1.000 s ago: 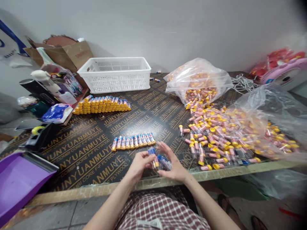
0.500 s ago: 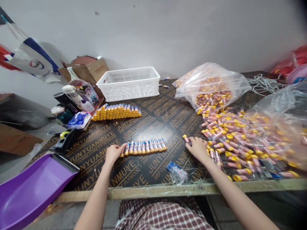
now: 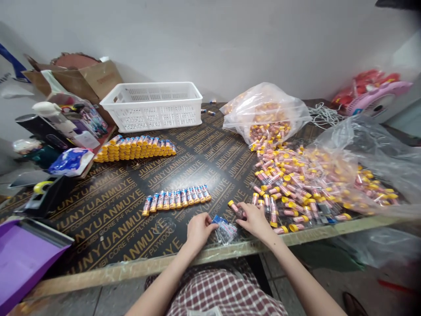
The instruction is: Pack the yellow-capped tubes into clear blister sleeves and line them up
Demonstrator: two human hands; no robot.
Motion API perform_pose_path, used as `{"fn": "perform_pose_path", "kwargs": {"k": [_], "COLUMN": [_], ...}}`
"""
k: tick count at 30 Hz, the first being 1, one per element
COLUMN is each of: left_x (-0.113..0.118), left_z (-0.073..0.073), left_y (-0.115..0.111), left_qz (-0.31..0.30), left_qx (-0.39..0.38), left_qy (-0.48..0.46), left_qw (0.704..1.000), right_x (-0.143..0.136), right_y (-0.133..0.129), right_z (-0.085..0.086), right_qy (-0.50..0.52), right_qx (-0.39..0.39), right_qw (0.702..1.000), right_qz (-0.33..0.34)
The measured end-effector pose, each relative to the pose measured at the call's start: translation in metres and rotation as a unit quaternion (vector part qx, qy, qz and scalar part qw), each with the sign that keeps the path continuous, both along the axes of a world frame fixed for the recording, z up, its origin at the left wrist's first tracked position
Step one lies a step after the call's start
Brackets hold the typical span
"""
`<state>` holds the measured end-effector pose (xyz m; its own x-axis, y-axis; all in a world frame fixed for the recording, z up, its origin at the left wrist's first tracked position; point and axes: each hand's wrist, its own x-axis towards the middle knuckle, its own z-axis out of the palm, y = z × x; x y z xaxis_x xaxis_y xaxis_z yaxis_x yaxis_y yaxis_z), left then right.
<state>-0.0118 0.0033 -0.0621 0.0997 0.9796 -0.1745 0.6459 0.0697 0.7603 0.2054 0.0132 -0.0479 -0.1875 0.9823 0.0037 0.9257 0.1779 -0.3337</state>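
Note:
My left hand [image 3: 199, 229] is closed in a pinch at the blue-edged corner of a small stack of clear printed plastic labels [image 3: 225, 231] near the table's front edge. My right hand [image 3: 254, 219] grips a small pink tube with a yellow cap [image 3: 233, 206], its capped end pointing to the left. Left of centre lies a row of several blue-labelled tubes [image 3: 177, 199], side by side with their yellow ends toward me. To the right of my right hand spreads a loose heap of unlabelled pink tubes [image 3: 289, 175] with yellow caps.
A stacked pile of labelled tubes [image 3: 138, 148] stands at the left, before a white plastic basket [image 3: 154, 113]. Behind the heap sits a clear bag of tubes [image 3: 269, 109]. A tape dispenser [image 3: 41, 193] and a purple dustpan [image 3: 26, 259] are at the left edge.
My left hand has left the end of the tube row and moved right to the labels. My right hand has brought its tube nearer to them. The view has turned right.

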Motion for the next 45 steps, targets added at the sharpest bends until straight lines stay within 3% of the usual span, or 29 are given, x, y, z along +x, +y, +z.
{"fn": "perform_pose_path", "kwargs": {"k": [5, 8, 10, 14, 18, 21, 24, 28, 33, 39, 41, 45], "left_x": [-0.001, 0.001, 0.002, 0.001, -0.003, -0.004, -0.006, -0.012, -0.025, -0.026, -0.024, -0.016], "left_z": [0.003, 0.007, 0.009, 0.014, 0.019, 0.021, 0.019, 0.019, 0.022, 0.025, 0.025, 0.026], "left_y": [0.0, 0.001, 0.001, 0.002, 0.003, 0.004, 0.007, 0.011, 0.015, 0.014, 0.012, 0.008], "left_qz": [0.023, 0.054, 0.083, 0.152, 0.197, 0.218, 0.252, 0.269, 0.309, 0.318, 0.31, 0.28], "left_qx": [0.003, -0.033, -0.09, -0.178, -0.205, -0.225, -0.229, -0.214, -0.198, -0.203, -0.206, -0.15], "left_qy": [-0.061, -0.166, -0.278, -0.45, -0.517, -0.541, -0.553, -0.561, -0.57, -0.572, -0.567, -0.542], "left_qw": [0.998, 0.984, 0.953, 0.862, 0.807, 0.78, 0.761, 0.753, 0.735, 0.728, 0.735, 0.778], "right_x": [0.008, 0.007, 0.002, -0.013, -0.026, -0.029, -0.033, -0.042, -0.055, -0.061, -0.061, -0.065], "right_y": [-0.002, -0.003, -0.005, -0.016, -0.027, -0.028, -0.025, -0.029, -0.043, -0.046, -0.046, -0.048], "right_z": [-0.001, -0.002, 0.0, 0.009, 0.01, 0.002, -0.001, 0.009, 0.021, 0.021, 0.02, 0.016], "right_qy": [0.075, 0.105, 0.143, 0.251, 0.293, 0.335, 0.33, 0.344, 0.349, 0.331, 0.326, 0.332], "right_qx": [-0.01, 0.012, 0.037, 0.024, -0.002, -0.007, 0.054, 0.152, 0.206, 0.246, 0.233, 0.181], "right_qw": [0.997, 0.994, 0.989, 0.967, 0.956, 0.941, 0.936, 0.923, 0.914, 0.91, 0.914, 0.921], "right_qz": [0.01, -0.004, -0.022, -0.028, -0.005, -0.058, -0.109, -0.084, -0.003, 0.045, 0.06, 0.099]}}
